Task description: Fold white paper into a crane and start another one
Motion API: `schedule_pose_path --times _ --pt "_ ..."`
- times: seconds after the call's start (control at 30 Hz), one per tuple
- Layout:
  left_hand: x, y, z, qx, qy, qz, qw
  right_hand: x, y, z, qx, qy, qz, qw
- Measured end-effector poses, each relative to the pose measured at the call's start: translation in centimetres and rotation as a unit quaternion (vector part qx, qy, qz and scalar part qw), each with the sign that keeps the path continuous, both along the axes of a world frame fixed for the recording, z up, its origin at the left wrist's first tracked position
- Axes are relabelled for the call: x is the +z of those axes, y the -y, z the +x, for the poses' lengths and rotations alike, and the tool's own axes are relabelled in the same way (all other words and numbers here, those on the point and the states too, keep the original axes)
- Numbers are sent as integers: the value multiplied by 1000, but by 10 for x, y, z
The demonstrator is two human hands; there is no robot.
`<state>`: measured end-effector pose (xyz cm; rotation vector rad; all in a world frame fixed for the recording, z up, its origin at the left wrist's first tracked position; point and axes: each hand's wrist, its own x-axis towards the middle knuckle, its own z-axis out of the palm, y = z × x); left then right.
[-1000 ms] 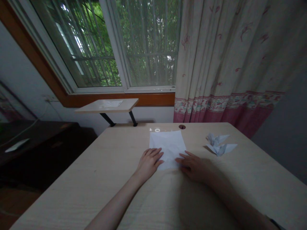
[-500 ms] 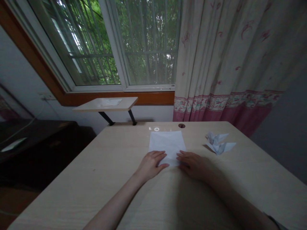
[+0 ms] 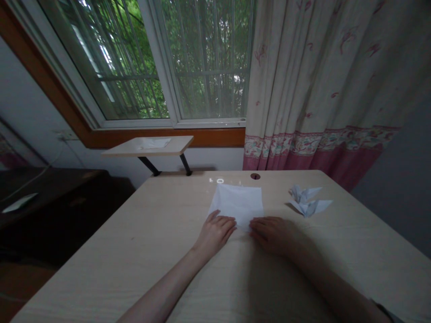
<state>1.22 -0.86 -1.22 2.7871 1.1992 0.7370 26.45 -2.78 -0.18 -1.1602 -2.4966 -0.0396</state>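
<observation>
Head view: left hand and right hand, both open, flat and ungrasping, fingertips pressed on the near edge of a white paper sheet. Sheet lies mid-surface, folded paper figures at its 2 o'clock.

A wide window fills the far wall, with bars behind the glass and dense green trees beyond (the daylight coming through is dim). Its wooden frame runs along the bottom, above a pale wall. A long cream curtain with a pink patterned hem hangs to the right. A small shelf-like table stands before the window, a dark cabinet sits left, and a pale wooden desk fills the foreground above a brown floor.
</observation>
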Motion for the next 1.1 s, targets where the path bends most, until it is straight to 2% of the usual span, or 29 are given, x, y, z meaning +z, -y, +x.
schedule_pose_path --times 0.17,0.3,0.47,0.57,0.7,0.83,1.0,1.1 --pt "0 -3 -1 21 16 -15 1000 1 -5 7 46 -36 -21 998" --pt "1 -4 -3 23 33 -29 999 -8 -14 13 47 -84 -28 995" --pt "1 -6 -5 19 55 -29 998 -26 -27 18 -20 -161 20 987" --pt "2 -7 -5 12 75 -38 996 -29 -30 18 -63 -184 34 980" --pt "3 -7 -4 5 97 -45 994 -30 -30 16 -85 -224 56 969" --pt "3 -6 -3 0 120 -68 990 -31 -27 12 -96 -233 126 960" --pt "4 -5 -2 -11 147 -90 985 -22 -17 3 -80 -220 252 939" --pt "4 -4 -2 -4 149 -110 983 -19 -11 -4 -75 -207 301 928"
